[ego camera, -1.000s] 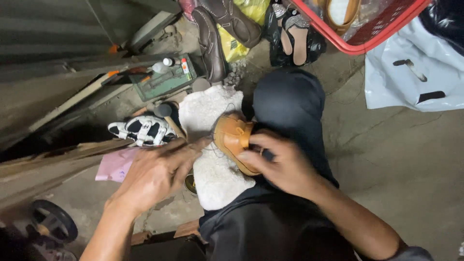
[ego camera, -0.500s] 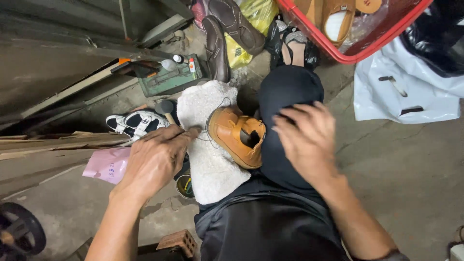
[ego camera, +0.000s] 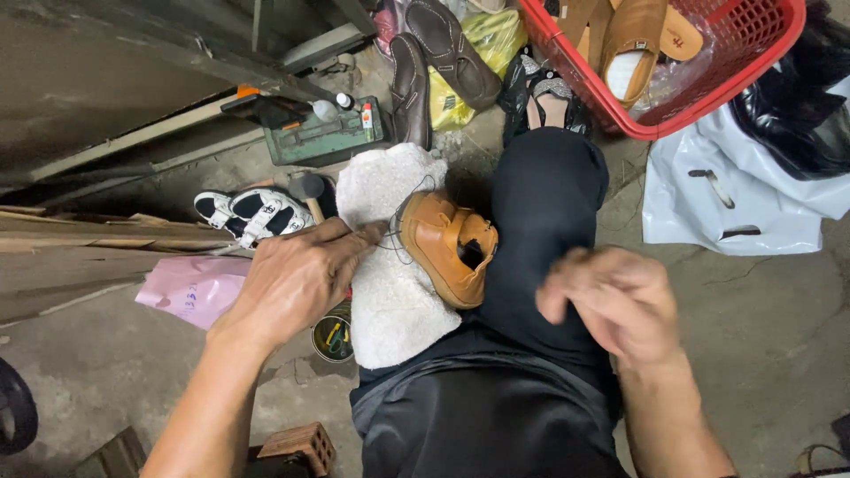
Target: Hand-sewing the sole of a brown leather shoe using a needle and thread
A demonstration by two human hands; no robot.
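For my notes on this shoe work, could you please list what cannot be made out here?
- Right hand: motion-blurred in the head view; whether it holds anything is unclear.
- Left hand: fingertips meet thread by the tan shoe; any needle is too small to see.
- Red basket: cut off by the top edge.

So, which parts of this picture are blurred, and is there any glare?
In the head view, the right hand is smeared by motion blur; the left hand and the tan shoe are sharp. Light is soft and even, with mild sheen on the white plastic bag and no strong glare.
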